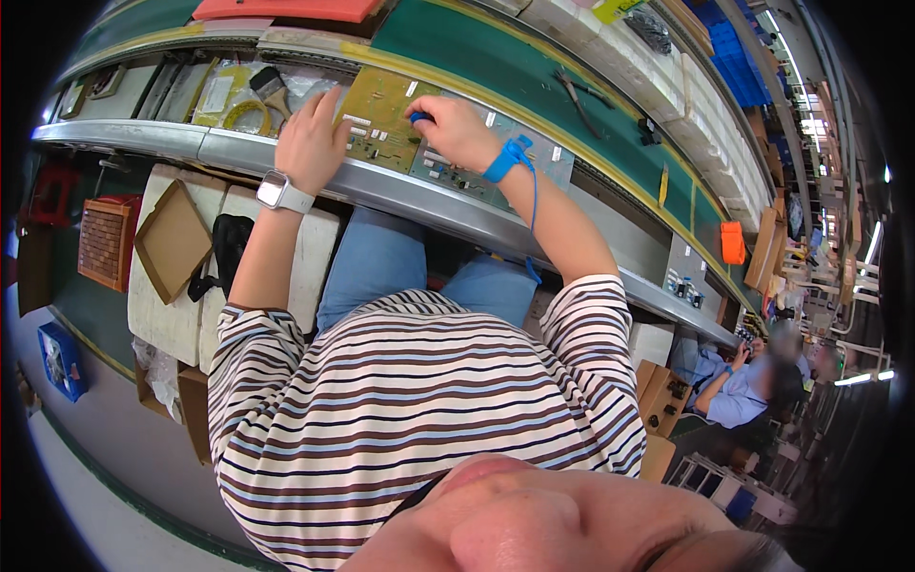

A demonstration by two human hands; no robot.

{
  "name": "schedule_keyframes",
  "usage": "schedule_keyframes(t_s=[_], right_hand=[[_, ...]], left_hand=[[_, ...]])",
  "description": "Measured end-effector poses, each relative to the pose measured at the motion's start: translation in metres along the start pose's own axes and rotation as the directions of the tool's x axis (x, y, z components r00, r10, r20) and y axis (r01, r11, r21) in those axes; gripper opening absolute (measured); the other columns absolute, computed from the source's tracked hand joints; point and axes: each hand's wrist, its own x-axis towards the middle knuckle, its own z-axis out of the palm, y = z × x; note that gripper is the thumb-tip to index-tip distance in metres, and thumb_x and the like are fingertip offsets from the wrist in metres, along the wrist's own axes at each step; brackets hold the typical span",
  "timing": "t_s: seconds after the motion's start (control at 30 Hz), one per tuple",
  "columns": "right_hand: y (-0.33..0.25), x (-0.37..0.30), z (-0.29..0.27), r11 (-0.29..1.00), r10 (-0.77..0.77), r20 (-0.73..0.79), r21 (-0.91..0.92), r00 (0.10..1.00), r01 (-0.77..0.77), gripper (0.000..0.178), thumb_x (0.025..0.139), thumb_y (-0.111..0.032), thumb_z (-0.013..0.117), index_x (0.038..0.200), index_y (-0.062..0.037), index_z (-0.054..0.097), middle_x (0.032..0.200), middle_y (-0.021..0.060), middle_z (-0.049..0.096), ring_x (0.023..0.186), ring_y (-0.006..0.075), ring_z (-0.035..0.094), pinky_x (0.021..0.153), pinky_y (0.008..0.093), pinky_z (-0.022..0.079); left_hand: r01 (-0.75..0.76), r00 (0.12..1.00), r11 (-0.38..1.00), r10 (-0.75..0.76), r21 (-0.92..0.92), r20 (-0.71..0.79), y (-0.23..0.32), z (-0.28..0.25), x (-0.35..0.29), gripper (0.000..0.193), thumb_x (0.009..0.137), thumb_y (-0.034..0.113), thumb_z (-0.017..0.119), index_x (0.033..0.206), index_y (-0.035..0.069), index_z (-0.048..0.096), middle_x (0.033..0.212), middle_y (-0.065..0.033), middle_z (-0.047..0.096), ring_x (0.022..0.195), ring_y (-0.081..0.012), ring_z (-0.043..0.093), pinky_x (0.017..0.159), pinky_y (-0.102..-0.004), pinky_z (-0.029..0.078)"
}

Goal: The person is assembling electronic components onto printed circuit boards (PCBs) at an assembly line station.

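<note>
A yellow-green circuit board (376, 98) with white connectors and small parts lies on the bench in front of me. My left hand (313, 143) is at the board's left edge, fingers stretched and slightly apart, with nothing seen in it; a watch is on that wrist. Over the board's right part my right hand (456, 133) is closed, thumb and fingers pinching a small blue piece (419, 116) whose kind I cannot make out. A blue wrist strap (508, 159) with a cord circles the right wrist. Beside the first board, partly behind my right hand, lies a greyer board (550, 157).
Left of the boards are a brush (270, 91) and a yellow tape roll (248, 116). Pliers (577, 100) lie on the green surface beyond. A metal rail (410, 195) runs along the bench's near edge. Another person (729, 391) sits further along at right.
</note>
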Motion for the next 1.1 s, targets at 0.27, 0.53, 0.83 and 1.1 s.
schedule_keyframes(t_s=[0.27, 0.53, 0.83, 1.1], right_hand=[[0.0, 0.009, 0.014, 0.999, 0.008, 0.117, -0.042, 0.993, -0.003, 0.018, 0.076, -0.015, 0.055, 0.087, -0.0057, 0.066, 0.086, 0.0158, 0.064, 0.08, 0.0333, 0.06, 0.073, 0.0415, 0.047], [0.001, 0.011, 0.02, 0.99, 0.129, 0.074, -0.074, 0.989, -0.123, 0.018, 0.077, -0.017, 0.054, 0.087, -0.0062, 0.065, 0.084, 0.0164, 0.064, 0.08, 0.0335, 0.06, 0.073, 0.0426, 0.046], [0.003, 0.009, 0.026, 0.99, 0.091, 0.034, -0.112, 0.995, -0.087, 0.017, 0.078, -0.017, 0.054, 0.087, -0.0062, 0.064, 0.085, 0.0159, 0.064, 0.08, 0.0329, 0.06, 0.072, 0.0421, 0.047], [0.003, 0.007, 0.035, 0.993, 0.063, -0.043, -0.096, 0.997, -0.067, 0.014, 0.078, -0.016, 0.056, 0.084, -0.0056, 0.062, 0.085, 0.0149, 0.063, 0.079, 0.0323, 0.06, 0.071, 0.0416, 0.047]], left_hand=[[0.206, 0.959, 0.978, -0.206, 0.019, 0.197, -0.012, 0.007, -0.007, 0.032, 0.084, 0.021, 0.051, 0.111, 0.005, 0.053, 0.079, -0.0195, 0.063, 0.072, -0.0367, 0.061, 0.064, -0.045, 0.048], [0.257, 0.944, 0.966, -0.253, 0.007, 0.212, -0.008, 0.005, -0.007, 0.031, 0.084, 0.019, 0.05, 0.113, 0.007, 0.055, 0.081, -0.0179, 0.063, 0.073, -0.0357, 0.061, 0.065, -0.0438, 0.048], [0.229, 0.96, 0.973, -0.219, -0.04, 0.172, -0.009, 0.008, -0.01, 0.03, 0.084, 0.019, 0.05, 0.112, 0.008, 0.053, 0.074, -0.0191, 0.062, 0.069, -0.0366, 0.06, 0.061, -0.0454, 0.048], [0.191, 0.969, 0.981, -0.183, -0.033, 0.166, -0.009, 0.009, -0.011, 0.03, 0.084, 0.017, 0.05, 0.112, 0.009, 0.052, 0.069, -0.0194, 0.062, 0.065, -0.0367, 0.06, 0.059, -0.0457, 0.048]])
